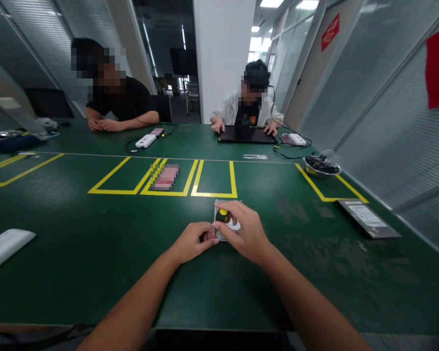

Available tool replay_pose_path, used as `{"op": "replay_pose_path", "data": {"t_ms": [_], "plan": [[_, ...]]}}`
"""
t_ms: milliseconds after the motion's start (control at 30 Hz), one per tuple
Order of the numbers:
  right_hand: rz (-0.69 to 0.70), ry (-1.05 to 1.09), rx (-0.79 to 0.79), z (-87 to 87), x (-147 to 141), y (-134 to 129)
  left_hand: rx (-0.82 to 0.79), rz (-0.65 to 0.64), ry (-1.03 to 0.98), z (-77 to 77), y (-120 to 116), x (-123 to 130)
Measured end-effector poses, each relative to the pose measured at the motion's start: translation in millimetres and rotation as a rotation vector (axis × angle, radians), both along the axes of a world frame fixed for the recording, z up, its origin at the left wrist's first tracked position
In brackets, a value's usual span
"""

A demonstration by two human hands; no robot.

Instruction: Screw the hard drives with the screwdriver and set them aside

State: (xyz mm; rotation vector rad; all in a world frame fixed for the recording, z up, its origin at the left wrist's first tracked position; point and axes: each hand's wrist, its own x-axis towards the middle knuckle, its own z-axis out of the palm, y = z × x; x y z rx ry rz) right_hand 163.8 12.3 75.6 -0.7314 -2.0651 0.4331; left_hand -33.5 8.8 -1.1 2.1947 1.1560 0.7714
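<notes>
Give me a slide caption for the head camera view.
Right hand grips a yellow-topped screwdriver handle over an apparent hard drive, left hand at its edge, on a green table.

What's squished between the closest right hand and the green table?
In the head view, a flat silvery thing lies on the green table, and the yellow-and-black handle in the right hand's fingers stands over it.

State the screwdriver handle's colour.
The screwdriver handle is yellow and black, seen best in the head view.
</notes>
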Motion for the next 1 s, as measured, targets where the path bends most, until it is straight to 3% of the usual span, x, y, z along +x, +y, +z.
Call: {"op": "replay_pose_path", "data": {"t_ms": [333, 567, 667, 800, 900, 1000], "plan": [[-0.06, 0.053, 0.0, 7.0, 4, -5, -0.061, -0.033, -0.038, 7.0, -1, -1], [-0.418, 0.018, 0.192, 17.0, 54, -23, -0.086, -0.051, -0.042, 2.2, 0, -3], [-0.623, -0.153, 0.316, 2.3, 80, -28, -0.085, -0.055, -0.044, 2.0, 0, -3], [-0.779, -0.404, 0.251, -31.6, 108, -33, -0.083, -0.053, -0.039, 4.2, -1, -3], [-0.822, -0.537, 0.218, -55.6, 123, -38, -0.086, -0.053, -0.043, 5.2, -1, -2], [-0.776, -0.677, 0.16, -74.9, 134, -43, -0.085, -0.049, -0.04, 4.9, -2, -3]]}}
